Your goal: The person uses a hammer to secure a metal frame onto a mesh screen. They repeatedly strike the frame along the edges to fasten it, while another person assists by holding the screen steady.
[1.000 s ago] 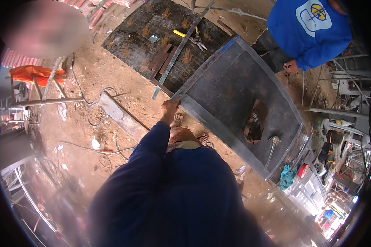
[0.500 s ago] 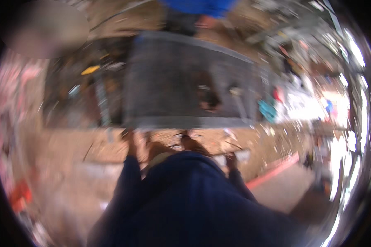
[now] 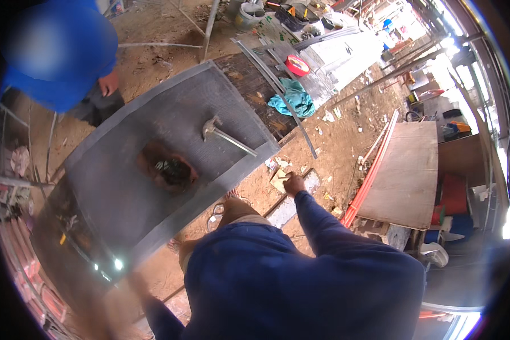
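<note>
A large grey metal panel [image 3: 124, 187] with a raised rim lies tilted in front of me. It has a dark ragged hole [image 3: 169, 169] near its middle, and a hammer [image 3: 226, 136] rests on it. My right hand [image 3: 293, 184] is stretched out just past the panel's near right corner, next to a small tan scrap [image 3: 278, 180]; its grip is unclear. My left hand [image 3: 116, 303] is a blur at the panel's lower left edge, and I cannot tell whether it holds the rim. Another person in a blue top [image 3: 68, 68] stands at the panel's far side.
A dark metal frame [image 3: 68, 238] lies under the panel on the dirt floor. A teal cloth [image 3: 292, 99] and long metal strips [image 3: 277, 85] lie to the right. A wooden board [image 3: 405, 170] with red pipes [image 3: 371, 175] beside it lies further right. Buckets and clutter stand at the back.
The view has swung sharply and the panel now lies to my left. My right hand has come off the panel's edge and is out by its corner.
</note>
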Action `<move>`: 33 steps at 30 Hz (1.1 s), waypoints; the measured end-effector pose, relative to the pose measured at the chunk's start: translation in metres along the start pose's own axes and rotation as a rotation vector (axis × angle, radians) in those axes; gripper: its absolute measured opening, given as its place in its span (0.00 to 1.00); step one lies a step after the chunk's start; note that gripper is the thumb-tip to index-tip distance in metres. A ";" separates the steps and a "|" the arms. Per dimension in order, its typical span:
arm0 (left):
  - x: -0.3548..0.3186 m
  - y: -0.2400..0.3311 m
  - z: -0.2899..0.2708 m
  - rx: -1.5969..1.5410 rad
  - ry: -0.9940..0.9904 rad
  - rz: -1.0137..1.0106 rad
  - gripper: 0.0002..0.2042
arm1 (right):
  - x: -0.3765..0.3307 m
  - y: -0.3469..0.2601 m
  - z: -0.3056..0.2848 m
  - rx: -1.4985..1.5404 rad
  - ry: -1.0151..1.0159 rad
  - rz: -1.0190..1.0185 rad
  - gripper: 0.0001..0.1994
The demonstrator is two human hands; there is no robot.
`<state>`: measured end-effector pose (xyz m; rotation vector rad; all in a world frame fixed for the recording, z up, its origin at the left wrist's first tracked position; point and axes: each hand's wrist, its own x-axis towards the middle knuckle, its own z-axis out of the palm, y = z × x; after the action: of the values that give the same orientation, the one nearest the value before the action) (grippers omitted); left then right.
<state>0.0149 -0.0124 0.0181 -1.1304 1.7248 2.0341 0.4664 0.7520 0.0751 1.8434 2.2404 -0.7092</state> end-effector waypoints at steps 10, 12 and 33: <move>-0.277 -0.078 0.068 0.608 -0.015 -0.384 0.28 | 0.326 0.109 -0.076 0.077 0.358 0.033 0.30; -0.308 -0.080 0.083 0.765 -0.048 -0.452 0.28 | 0.362 0.114 -0.073 0.096 0.342 0.082 0.36; -0.389 -0.151 0.453 0.887 -0.807 0.266 0.20 | 0.147 0.010 -0.233 0.977 -0.390 -0.112 0.15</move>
<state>0.1916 0.5571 0.1747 0.1818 1.9631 1.2293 0.4835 0.9875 0.2166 1.6156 1.8522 -2.2452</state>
